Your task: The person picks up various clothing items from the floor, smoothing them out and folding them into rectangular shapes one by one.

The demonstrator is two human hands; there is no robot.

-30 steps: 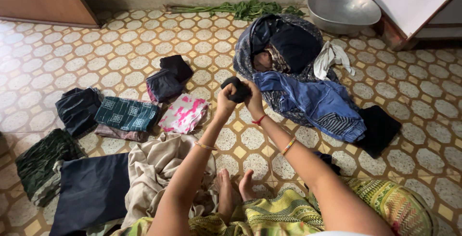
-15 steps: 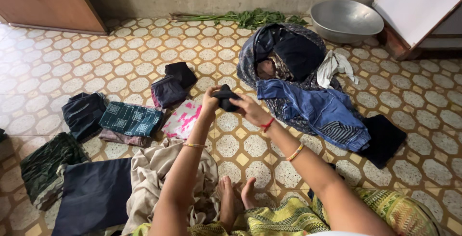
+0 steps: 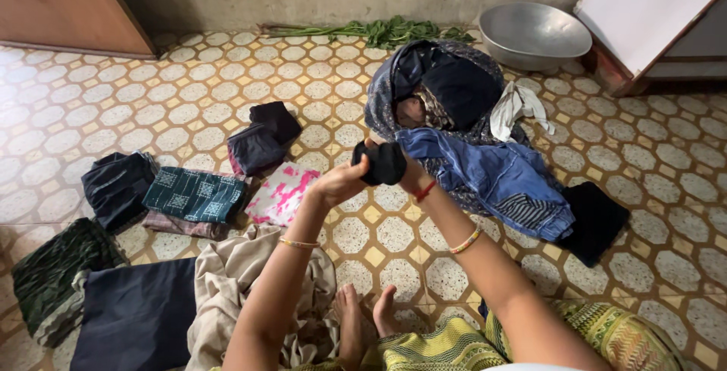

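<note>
2 hands hold a small black cloth bundle (image 3: 381,163) up above the tiled floor (image 3: 136,91), the left hand (image 3: 341,182) with fingers curled on it and the right hand (image 3: 407,170) pinching it (mostly hidden behind), so tuck loose edges in tight and squeeze evenly

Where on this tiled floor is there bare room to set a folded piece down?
Bare tile lies between the pink-and-white folded cloth and the blue garment pile, under the hands holding the small black bundle, and far left toward the wooden panel. Crowded: the near-left folded stacks beside the beige cloth.
</note>
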